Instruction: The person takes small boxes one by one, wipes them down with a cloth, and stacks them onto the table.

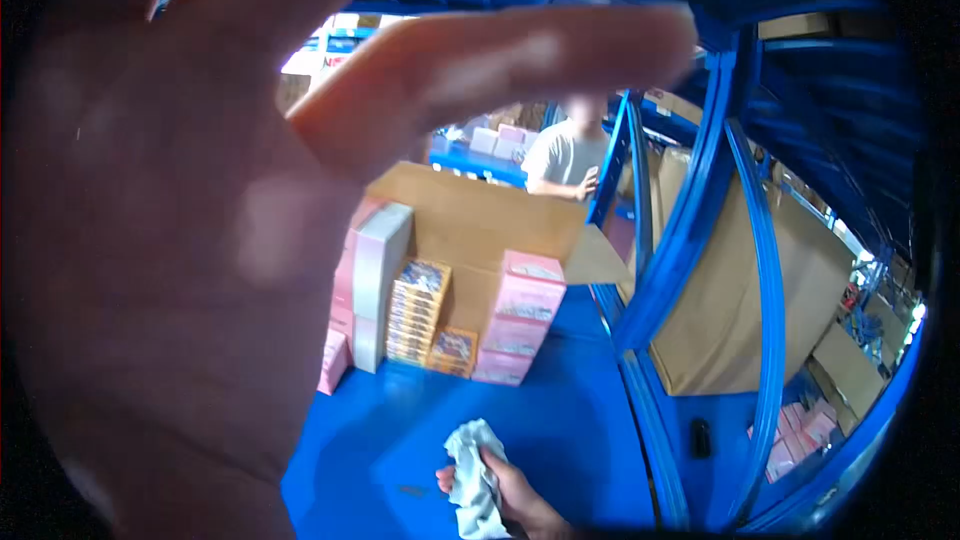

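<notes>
My left hand (180,240) is very close to the camera and fills the left side of the view. Its thumb stretches out to the right, apart from the other fingers, which run off the top edge; nothing shows in it. Lower down, my right hand (522,498) grips a crumpled whitish cloth (475,470) just above the blue shelf surface (390,440). Beyond the cloth stand a stack of small orange-yellow boxes (412,320), a lower stack of the same boxes (453,350), pink boxes (518,320) and a tall pale box (380,280).
An upright brown cardboard sheet (470,230) backs the boxes. Blue rack posts (690,190) rise on the right, with a large carton (730,290), a small black object (701,438) and more pink boxes (800,435) past them. Another person (570,155) stands behind.
</notes>
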`<state>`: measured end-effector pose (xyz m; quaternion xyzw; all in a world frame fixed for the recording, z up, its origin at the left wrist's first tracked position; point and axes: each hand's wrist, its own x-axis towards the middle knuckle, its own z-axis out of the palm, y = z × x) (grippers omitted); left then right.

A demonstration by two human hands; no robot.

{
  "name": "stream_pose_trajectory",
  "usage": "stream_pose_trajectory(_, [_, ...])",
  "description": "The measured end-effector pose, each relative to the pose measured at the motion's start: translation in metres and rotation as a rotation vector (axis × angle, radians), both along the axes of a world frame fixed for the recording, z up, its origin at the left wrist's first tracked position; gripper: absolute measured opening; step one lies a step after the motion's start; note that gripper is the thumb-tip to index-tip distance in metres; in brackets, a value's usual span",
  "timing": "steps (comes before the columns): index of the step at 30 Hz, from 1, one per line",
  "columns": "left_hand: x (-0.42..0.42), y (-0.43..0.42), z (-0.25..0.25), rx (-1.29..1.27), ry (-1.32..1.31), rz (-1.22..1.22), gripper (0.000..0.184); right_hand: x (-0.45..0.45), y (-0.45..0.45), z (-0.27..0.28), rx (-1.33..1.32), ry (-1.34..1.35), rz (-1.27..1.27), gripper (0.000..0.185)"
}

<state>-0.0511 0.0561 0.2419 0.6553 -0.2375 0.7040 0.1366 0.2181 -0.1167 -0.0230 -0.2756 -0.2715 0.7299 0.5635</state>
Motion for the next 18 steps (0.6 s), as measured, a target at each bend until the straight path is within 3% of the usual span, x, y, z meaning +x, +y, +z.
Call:
stream_pose_trajectory(2, [-0.065,0.031,0.011,0.046,-0.052,0.006,0.071,0.003,0.008,-0.005,0.058,0.109,0.135,0.056])
stream_pose_trajectory(3, [-0.043,0.022,-0.023,0.057,-0.105,-0.022,0.071,0.022,0.003,0.001,0.073,0.134,0.172,0.056])
stream_pose_trajectory(5, [0.006,0.007,0.039,0.101,-0.132,-0.082,0.07,0.01,0.005,0.01,0.081,0.046,0.088,0.056])
stream_pose_trajectory(7, [0.051,-0.014,0.063,0.091,-0.154,-0.189,0.069,0.005,-0.009,0.035,-0.014,-0.091,-0.098,0.056])
stream_pose_trajectory(9, [0.063,-0.008,0.048,-0.048,-0.168,-0.226,0.069,0.0,-0.025,0.06,-0.246,-0.216,-0.21,0.056])
stream_pose_trajectory(11, [0.04,-0.002,0.039,-0.112,-0.055,-0.137,0.068,-0.018,0.002,0.047,-0.346,-0.171,-0.132,0.056])
stream_pose_trajectory(13, [0.04,-0.007,0.027,-0.184,0.066,-0.18,0.067,-0.008,-0.01,0.023,-0.182,-0.043,-0.104,0.054])
stream_pose_trajectory(18, [0.073,-0.063,-0.013,-0.382,0.214,-0.314,0.066,-0.013,-0.009,0.037,-0.12,-0.159,-0.157,0.052])
